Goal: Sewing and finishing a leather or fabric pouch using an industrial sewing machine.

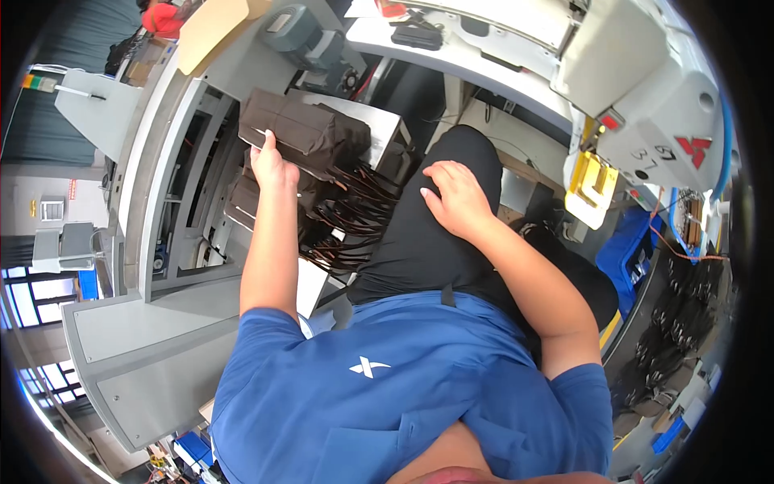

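Observation:
My left hand (274, 161) grips the near left edge of a stack of dark brown soft, flat bundles (310, 129), with the thumb showing on top and some fingers hidden. A tangle of dark cords (347, 226) hangs from the pile beside my legs. My right hand (451, 189) rests on my black-clad right thigh (451, 145), fingers loosely bent and apart, holding nothing.
A grey machine frame (145, 242) stands at left. A white worktable (476, 60) spans the top. At right are a machine head (637, 121) with a yellow plate (588, 198) and a blue bin (621, 254). Another person in red (161, 20) appears at top left.

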`<action>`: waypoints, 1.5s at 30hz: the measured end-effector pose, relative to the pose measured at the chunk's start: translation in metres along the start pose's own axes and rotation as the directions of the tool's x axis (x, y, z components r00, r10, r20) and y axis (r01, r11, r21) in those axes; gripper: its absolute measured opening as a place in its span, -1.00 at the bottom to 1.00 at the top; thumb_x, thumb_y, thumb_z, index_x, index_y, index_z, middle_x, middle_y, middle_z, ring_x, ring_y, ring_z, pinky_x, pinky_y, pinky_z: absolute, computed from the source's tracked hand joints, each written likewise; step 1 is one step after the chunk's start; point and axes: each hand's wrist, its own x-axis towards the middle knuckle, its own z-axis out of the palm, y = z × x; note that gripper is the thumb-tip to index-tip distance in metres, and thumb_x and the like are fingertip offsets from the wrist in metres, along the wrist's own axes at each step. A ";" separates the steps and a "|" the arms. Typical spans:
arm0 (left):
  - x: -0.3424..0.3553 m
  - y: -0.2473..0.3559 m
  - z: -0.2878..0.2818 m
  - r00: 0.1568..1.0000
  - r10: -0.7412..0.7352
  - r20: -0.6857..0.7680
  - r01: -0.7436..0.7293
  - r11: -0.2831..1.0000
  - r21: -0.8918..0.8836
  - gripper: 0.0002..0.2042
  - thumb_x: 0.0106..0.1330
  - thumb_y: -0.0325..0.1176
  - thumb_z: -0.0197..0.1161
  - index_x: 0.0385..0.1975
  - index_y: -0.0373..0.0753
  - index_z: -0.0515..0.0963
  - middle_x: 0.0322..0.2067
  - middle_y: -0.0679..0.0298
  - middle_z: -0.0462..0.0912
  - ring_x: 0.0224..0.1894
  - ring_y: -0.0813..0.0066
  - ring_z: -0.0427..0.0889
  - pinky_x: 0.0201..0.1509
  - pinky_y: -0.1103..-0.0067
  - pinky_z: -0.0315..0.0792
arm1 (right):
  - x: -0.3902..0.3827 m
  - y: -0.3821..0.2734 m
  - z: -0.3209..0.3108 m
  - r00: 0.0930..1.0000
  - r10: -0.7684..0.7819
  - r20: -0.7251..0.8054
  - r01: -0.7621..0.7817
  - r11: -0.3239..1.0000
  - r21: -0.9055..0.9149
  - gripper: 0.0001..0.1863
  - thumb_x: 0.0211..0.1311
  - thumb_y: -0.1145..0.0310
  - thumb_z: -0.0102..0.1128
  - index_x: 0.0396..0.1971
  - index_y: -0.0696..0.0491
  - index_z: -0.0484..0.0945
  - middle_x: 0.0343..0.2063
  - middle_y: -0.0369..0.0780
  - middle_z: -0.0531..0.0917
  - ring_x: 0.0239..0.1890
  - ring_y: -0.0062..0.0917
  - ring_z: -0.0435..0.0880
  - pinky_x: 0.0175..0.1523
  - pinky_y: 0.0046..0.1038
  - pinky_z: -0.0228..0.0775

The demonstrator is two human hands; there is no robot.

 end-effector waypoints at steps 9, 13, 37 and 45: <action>0.044 -0.063 -0.003 0.960 0.195 -0.200 0.081 0.491 0.868 -0.19 0.22 -0.30 0.40 0.45 -0.33 0.15 0.27 -0.24 0.41 0.30 -0.04 0.48 0.36 0.29 0.38 | -0.027 0.001 -0.035 0.996 0.077 0.039 -0.080 0.994 0.071 -0.64 0.25 0.33 0.30 -0.02 0.17 0.55 0.00 -0.07 0.60 0.14 -0.15 0.55 0.30 -0.21 0.36; 0.081 -0.077 -0.015 0.969 0.166 -0.183 0.067 0.537 0.841 -0.21 0.19 -0.19 0.41 0.41 -0.32 0.25 0.29 -0.19 0.42 0.33 -0.01 0.46 0.37 0.30 0.38 | -0.067 0.005 -0.067 0.951 0.282 0.123 -0.301 0.937 0.179 -0.64 0.29 0.29 0.28 -0.01 0.17 0.55 -0.03 -0.04 0.60 0.07 -0.14 0.59 0.18 -0.22 0.45; 0.126 -0.086 0.028 0.975 0.192 0.112 -0.018 -0.433 0.901 -0.13 0.42 0.31 -0.02 0.46 -0.35 0.12 0.40 -0.37 0.14 0.45 -0.29 0.17 0.49 0.07 0.12 | -0.242 0.201 -0.386 0.255 0.573 -0.779 -0.967 0.156 -0.201 -0.70 0.15 0.19 0.35 -0.27 0.13 0.72 -0.26 0.02 0.73 -0.15 -0.12 0.74 -0.01 -0.17 0.57; -0.048 -0.137 0.092 0.674 0.219 0.706 -0.709 0.460 0.535 -0.57 0.30 -0.50 0.25 0.18 -0.42 0.45 0.17 -0.01 0.49 0.24 0.12 0.45 0.41 0.34 0.24 | -0.227 0.233 -0.408 0.049 0.719 -0.693 -0.979 -0.102 -0.175 -0.68 0.12 0.30 0.32 -0.19 0.19 0.72 -0.13 0.06 0.73 -0.03 -0.07 0.73 0.08 -0.15 0.58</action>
